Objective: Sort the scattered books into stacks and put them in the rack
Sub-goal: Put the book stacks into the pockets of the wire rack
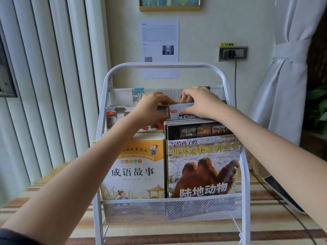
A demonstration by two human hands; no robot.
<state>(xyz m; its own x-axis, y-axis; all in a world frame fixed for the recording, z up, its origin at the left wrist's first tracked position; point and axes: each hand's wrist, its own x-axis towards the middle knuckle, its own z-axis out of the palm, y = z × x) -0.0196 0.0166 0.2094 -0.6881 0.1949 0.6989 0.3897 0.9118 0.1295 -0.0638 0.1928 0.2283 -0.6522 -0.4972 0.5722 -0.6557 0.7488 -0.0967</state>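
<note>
Left hand: the left hand (149, 107) reaches to the middle tier of the rack (160, 65), fingers curled on the left end of a small book (180, 107).
Right hand: the right hand (200, 102) grips the same book's top edge from the right, fingers bent over it.
Small book: held between both hands, just behind the black-covered stack (192, 122).
Near tier: an orange book (136, 169) on the left, a camel book (203, 167) on the right, both upright.
Far tier: pale books (127, 96), spines up.

A white metal rack (246, 167) on striped floor (265, 232) holds upright books (203, 167) below both hands.
</note>
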